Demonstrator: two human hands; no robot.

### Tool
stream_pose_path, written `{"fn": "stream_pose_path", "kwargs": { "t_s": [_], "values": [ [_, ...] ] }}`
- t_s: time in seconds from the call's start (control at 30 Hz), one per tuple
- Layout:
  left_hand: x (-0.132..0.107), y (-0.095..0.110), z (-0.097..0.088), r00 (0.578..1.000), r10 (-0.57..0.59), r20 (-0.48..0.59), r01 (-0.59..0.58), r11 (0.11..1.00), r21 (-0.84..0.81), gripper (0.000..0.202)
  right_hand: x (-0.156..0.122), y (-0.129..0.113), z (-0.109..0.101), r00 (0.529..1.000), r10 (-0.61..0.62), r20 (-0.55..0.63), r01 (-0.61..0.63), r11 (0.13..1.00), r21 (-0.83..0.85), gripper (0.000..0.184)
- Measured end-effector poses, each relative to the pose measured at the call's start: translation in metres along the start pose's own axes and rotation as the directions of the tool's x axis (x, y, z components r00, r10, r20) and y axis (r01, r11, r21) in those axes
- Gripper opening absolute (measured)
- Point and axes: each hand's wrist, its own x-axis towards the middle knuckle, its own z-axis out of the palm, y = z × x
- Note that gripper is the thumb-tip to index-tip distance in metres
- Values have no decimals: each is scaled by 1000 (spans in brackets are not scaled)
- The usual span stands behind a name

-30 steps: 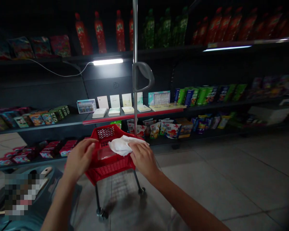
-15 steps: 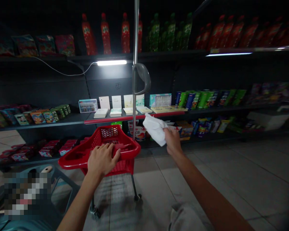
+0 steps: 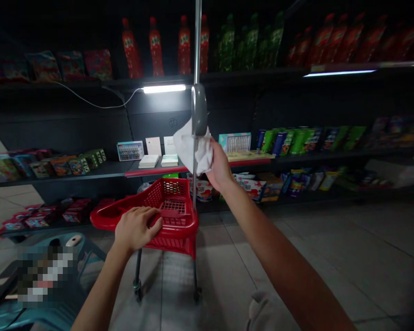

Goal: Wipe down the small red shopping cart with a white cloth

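Note:
My left hand [image 3: 136,228] is closed over the near rim of a small red shopping cart [image 3: 180,231], thumb lying along the right side. In my right hand [image 3: 221,168] is a crumpled white cloth [image 3: 185,146], spread behind and around an upright metal pole [image 3: 198,41] that rises at the cart's right side. A grey loop-shaped handle [image 3: 200,110] on the pole stands in front of part of the cloth. My right fingertips are partly hidden by the cloth.
Dark shelves ahead carry red bottles [image 3: 184,46], green bottles [image 3: 228,43], notebooks [image 3: 148,161] and snack packs [image 3: 279,143]. A lit tube lamp [image 3: 164,89] hangs under the upper shelf. A blue-grey plastic stool [image 3: 58,317] stands lower left, on the tiled floor [image 3: 227,280].
My right hand has brought the white cloth left and up to the pole. The cart has turned slightly, and the grey handle now appears edge-on. My left hand stays on the rim.

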Motion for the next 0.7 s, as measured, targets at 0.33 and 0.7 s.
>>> {"fn": "stream_pose_path", "kwargs": {
  "t_s": [0.33, 0.7],
  "values": [
    [-7, -34, -3, 999, 33, 21, -31, 995, -92, 36, -58, -1, 32, 998, -59, -6, 56, 973, -225, 44],
    [-23, -100, 3, 990, -79, -121, 50, 973, -224, 35, -156, 48, 59, 952, 43, 302, -16, 996, -93, 41]
  ]
}}
